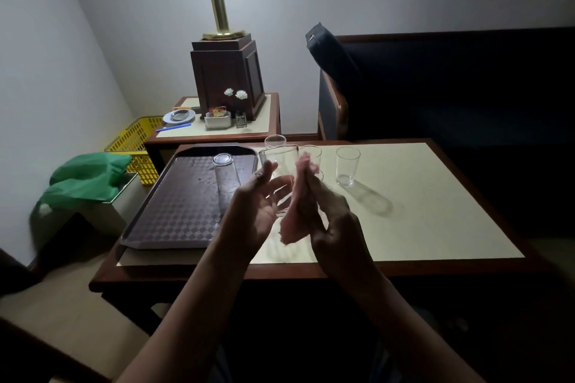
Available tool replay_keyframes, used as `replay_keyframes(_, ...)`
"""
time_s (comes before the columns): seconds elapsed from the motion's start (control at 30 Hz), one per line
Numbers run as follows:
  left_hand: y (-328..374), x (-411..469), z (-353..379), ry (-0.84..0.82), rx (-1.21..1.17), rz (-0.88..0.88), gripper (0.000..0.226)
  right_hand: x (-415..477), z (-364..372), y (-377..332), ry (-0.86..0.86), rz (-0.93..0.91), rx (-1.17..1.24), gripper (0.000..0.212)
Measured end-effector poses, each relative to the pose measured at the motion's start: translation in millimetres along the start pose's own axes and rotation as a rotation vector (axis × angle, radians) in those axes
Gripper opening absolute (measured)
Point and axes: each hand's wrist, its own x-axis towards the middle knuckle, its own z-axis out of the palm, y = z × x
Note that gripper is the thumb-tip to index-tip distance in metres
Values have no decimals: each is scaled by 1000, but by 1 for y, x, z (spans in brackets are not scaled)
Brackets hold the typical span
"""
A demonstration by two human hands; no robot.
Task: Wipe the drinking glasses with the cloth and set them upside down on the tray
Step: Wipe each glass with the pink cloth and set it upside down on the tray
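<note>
One glass [227, 179] is standing inverted on the left tray [174, 214]. Left hand [258, 211] is gripping a second glass [278, 162] over the surface [420, 211], right hand [336, 227] pinching cloth [294, 224] against it, wiping; next probably inverting it there.

No legible text or labels.

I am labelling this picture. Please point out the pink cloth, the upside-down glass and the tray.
pink cloth [292, 228], head view, its lower hanging part.
upside-down glass [226, 177], head view, its side wall.
tray [174, 214], head view, bare checkered floor.
</note>
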Motion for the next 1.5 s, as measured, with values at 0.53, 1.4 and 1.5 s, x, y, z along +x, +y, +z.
replay_keyframes(0.53, -6, -11, 8, 24, 6, -68, 61, 10, -5, -4, 154, -58, 8, 36)
replay_keyframes(1.4, -29, -17, 2, 79, -20, -146, 54, -11, -4, 3, 16, 220, 97, 47)
replay_keyframes(1.5, -32, -21, 8, 19, 62, -176, 65, 1, -2, -5, 39, 171, 108, 48)
